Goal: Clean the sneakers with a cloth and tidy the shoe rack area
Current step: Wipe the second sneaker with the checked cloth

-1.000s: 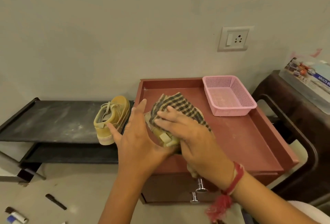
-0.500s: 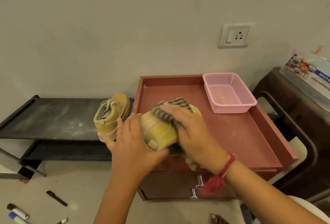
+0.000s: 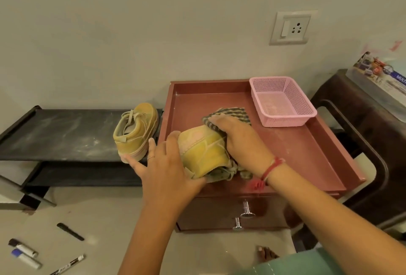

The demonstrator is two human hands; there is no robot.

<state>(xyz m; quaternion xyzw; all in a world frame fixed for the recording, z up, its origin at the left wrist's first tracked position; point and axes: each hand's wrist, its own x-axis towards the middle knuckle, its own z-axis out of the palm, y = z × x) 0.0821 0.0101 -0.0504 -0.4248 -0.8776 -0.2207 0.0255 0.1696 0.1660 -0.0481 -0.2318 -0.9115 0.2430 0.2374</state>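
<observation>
Markers (image 3: 24, 252) and a black pen (image 3: 70, 232) lie loose on the pale floor nearest us, so the tidying looks not yet begun. Just above them, two shiny metal knobs (image 3: 247, 209) stick out of the red cabinet (image 3: 307, 156), whose top is a shallow tray with raised edges. Over its near edge the cleaning is in full swing: the left hand (image 3: 167, 171) props the sneaker (image 3: 202, 151) on its side, fingers spread along the sole and thumb tucked under the heel, while the right hand (image 3: 239, 140) curls over the checked cloth (image 3: 228, 114) and presses it onto the upper. The sneaker is mustard yellow with a suede-like nap and a pale ribbed sole, and the cloth is a soft, rumpled weave that bunches under the shoe. Further left, the second sneaker (image 3: 136, 134) stands upright at the right end of the black shoe rack (image 3: 61, 134), whose flat shelf is streaked with pale dust and, I reckon, needs wiping. Far right on the tray sits a pink mesh plastic basket (image 3: 283, 101), and a socket (image 3: 290, 27) is on the wall behind.
</observation>
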